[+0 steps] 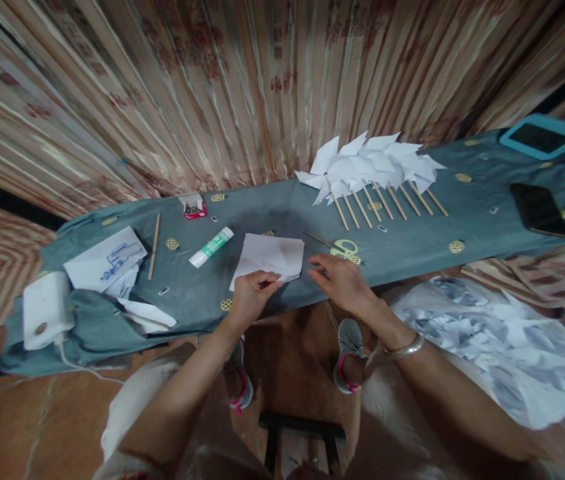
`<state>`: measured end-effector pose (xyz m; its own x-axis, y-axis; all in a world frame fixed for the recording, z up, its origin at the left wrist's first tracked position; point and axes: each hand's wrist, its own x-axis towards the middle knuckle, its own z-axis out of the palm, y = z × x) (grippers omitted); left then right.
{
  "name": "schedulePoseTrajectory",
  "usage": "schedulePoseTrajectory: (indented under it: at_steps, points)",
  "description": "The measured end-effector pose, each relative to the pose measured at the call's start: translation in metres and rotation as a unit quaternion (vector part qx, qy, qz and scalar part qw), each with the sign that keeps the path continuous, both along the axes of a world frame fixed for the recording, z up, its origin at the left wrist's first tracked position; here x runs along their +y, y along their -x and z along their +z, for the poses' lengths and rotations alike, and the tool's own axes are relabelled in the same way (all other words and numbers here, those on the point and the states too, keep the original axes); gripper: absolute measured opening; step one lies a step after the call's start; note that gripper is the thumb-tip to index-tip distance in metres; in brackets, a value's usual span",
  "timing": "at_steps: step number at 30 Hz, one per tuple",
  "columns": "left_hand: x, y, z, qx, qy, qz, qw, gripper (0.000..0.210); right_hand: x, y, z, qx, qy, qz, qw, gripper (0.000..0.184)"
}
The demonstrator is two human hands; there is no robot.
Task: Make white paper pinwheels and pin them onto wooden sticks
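A small stack of white paper sheets (270, 255) lies on the cloth-covered table in front of me. My left hand (252, 300) pinches the front edge of the paper between thumb and fingers. Just right of the paper, my right hand (341, 283) hovers with its fingers apart, holding nothing. Behind that hand lie scissors (345, 248) with light green handles, their blades pointing left. A glue stick (211, 247) with a green label rests to the left of the paper.
Several white paper pinwheels (372, 163) on wooden sticks lie in a row at the back. Leftward are a red pin box (194, 207), a loose stick (154, 247), folded paper (107, 260) and a white corded device (47, 310). A phone (540, 210) and a blue-framed tablet (542, 137) lie right; a stuffed plastic bag (502, 347) stands below.
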<state>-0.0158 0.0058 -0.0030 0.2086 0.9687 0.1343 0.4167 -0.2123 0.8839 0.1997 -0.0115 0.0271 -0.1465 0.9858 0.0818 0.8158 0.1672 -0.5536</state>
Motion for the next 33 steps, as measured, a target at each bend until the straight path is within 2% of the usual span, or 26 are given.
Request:
schedulePoseTrajectory:
  at_steps: [4,10,19,26,30,33]
  points:
    - [0.0,-0.001,0.0,-0.024,0.011,0.007,1.0,0.005,-0.004,0.011,0.001,0.05,0.014,0.031,0.998,0.016]
    - [0.0,0.0,0.002,-0.04,0.028,0.015,0.999,0.006,-0.006,0.018,0.005,0.026,0.0,0.034,0.999,0.013]
    - [-0.001,0.001,0.0,-0.052,0.037,0.026,0.998,0.01,-0.007,0.024,0.001,0.043,-0.029,0.044,0.998,0.012]
    - [0.001,0.003,-0.002,-0.058,0.034,0.02,0.997,0.016,-0.007,0.023,0.0,0.017,-0.004,0.074,0.997,0.017]
    - [0.0,0.004,-0.003,-0.037,0.018,0.007,0.999,0.011,-0.008,0.026,-0.003,0.003,0.011,0.086,0.996,0.019]
    - [-0.003,0.005,-0.003,0.014,-0.032,-0.016,0.999,0.006,-0.009,0.028,-0.002,0.004,0.019,0.08,0.997,0.019]
